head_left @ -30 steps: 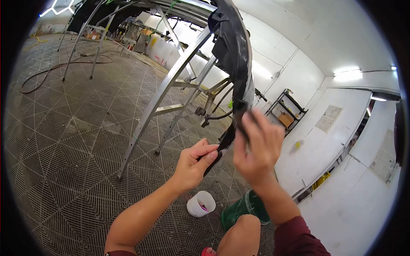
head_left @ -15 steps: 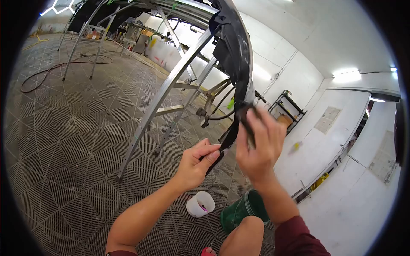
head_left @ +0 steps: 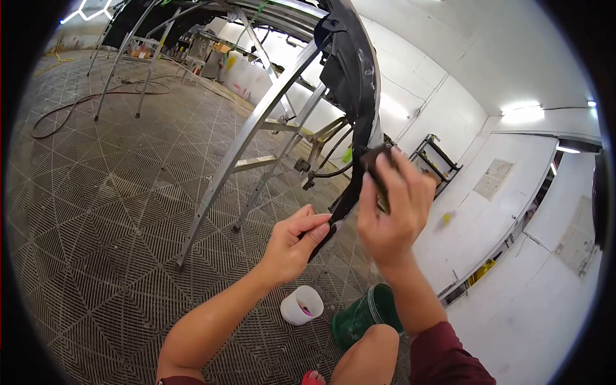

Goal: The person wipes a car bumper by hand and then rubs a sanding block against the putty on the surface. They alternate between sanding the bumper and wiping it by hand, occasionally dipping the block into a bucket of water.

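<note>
A long, curved black car bumper (head_left: 354, 83) hangs down in front of me from a metal stand. My left hand (head_left: 296, 240) is closed on its lower end, thumb and fingers pinching the edge. In my right hand (head_left: 399, 208) is a dark, flat sanding pad (head_left: 378, 168), gripped between thumb and fingers and held against the outer side of the bumper, above my left hand. The pad's working face is hidden from me.
The metal stand (head_left: 256, 122) stands left of the bumper. Below my hands are a white bucket (head_left: 296, 313) and a green bucket (head_left: 351, 324) on the grid-patterned floor (head_left: 128, 212). A hose (head_left: 70, 106) lies at the left; white doors (head_left: 487, 224) line the right.
My right hand has shifted slightly with the sanding pad along the bumper and is less blurred. My left hand keeps its grip in the same place.
</note>
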### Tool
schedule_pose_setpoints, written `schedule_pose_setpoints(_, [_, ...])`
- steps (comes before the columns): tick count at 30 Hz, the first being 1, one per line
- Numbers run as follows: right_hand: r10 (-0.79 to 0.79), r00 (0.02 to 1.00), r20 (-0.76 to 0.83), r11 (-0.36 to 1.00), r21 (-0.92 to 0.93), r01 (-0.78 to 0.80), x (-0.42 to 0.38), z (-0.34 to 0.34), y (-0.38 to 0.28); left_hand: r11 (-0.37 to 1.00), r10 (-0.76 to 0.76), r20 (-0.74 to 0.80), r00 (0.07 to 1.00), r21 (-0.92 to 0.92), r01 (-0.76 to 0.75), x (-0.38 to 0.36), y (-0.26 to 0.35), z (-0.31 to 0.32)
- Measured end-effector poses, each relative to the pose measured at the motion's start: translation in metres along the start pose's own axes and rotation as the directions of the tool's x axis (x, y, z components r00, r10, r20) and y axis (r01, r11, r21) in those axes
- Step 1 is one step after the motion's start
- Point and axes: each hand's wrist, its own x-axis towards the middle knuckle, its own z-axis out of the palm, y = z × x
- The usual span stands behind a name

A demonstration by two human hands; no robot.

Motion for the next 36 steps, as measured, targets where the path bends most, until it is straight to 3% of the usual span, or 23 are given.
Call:
schedule_pose_setpoints(2, [-0.017,1.0,-0.001,0.999,0.046,0.017,-0.036,-0.008,-0.01,1.0,0.029,-0.021,0.999,0.011,-0.028,0.001,-0.007,-0.002])
schedule_pose_setpoints(4, [-0.071,0.991,0.11,0.986,0.157,0.053,-0.053,-0.016,-0.026,0.996,0.08,-0.017,0.997,0.03,-0.079,0.001,-0.009,-0.002])
schedule_pose_setpoints(8, [-0.048,0.998,0.045,0.997,0.06,0.046,0.005,-0.003,0.012,0.995,0.092,-0.002,0.996,-0.041,-0.092,0.003,-0.008,0.001])
schedule_pose_setpoints(10, [-0.064,0.998,0.026,0.996,0.062,0.063,-0.019,-0.009,0.006,0.997,0.063,-0.006,0.998,-0.039,-0.063,-0.001,-0.011,0.002])
schedule_pose_setpoints(12, [-0.164,0.944,0.287,0.962,0.26,0.089,-0.046,-0.027,-0.013,0.998,0.07,-0.036,0.997,-0.007,-0.07,0.001,-0.009,-0.008])
schedule_pose_setpoints(16, [-0.103,0.988,0.113,0.988,0.125,0.088,-0.021,-0.012,0.001,0.997,0.072,-0.045,0.996,0.004,-0.072,0.004,-0.007,0.0])
schedule_pose_setpoints(21, [-0.226,0.938,0.263,0.956,0.247,0.161,-0.043,-0.019,-0.001,0.994,0.093,-0.044,0.995,0.061,-0.091,0.001,-0.011,-0.005])
schedule_pose_setpoints(24, [-0.2,0.966,0.165,0.965,0.206,0.165,-0.045,-0.017,-0.007,0.994,0.101,-0.019,0.995,0.052,-0.1,0.002,-0.005,-0.001])
schedule_pose_setpoints(26, [-0.205,0.953,0.224,0.95,0.278,0.139,-0.044,-0.016,-0.007,0.995,0.093,-0.038,0.995,0.038,-0.092,0.001,-0.014,-0.006])
schedule_pose_setpoints(28, [-0.229,0.963,0.139,0.96,0.194,0.2,-0.016,-0.006,0.015,0.992,0.12,-0.03,0.992,0.048,-0.119,0.004,-0.013,-0.007])
schedule_pose_setpoints(29, [-0.112,0.988,0.106,0.983,0.155,0.094,-0.004,-0.004,0.019,0.989,0.141,-0.023,0.99,0.042,-0.14,0.003,-0.013,-0.003])
schedule_pose_setpoints(32, [-0.191,0.968,0.161,0.958,0.244,0.149,-0.038,-0.013,-0.001,0.999,0.049,-0.024,0.999,0.012,-0.049,0.002,-0.007,-0.005])
schedule_pose_setpoints(33, [-0.188,0.95,0.25,0.952,0.283,0.114,-0.05,-0.019,-0.014,0.998,0.061,-0.014,0.998,0.025,-0.06,0.002,-0.007,-0.006])
schedule_pose_setpoints(36, [-0.183,0.98,0.083,0.969,0.183,0.165,-0.017,-0.002,0.015,0.996,0.089,-0.034,0.995,0.02,-0.088,0.002,-0.012,-0.006])
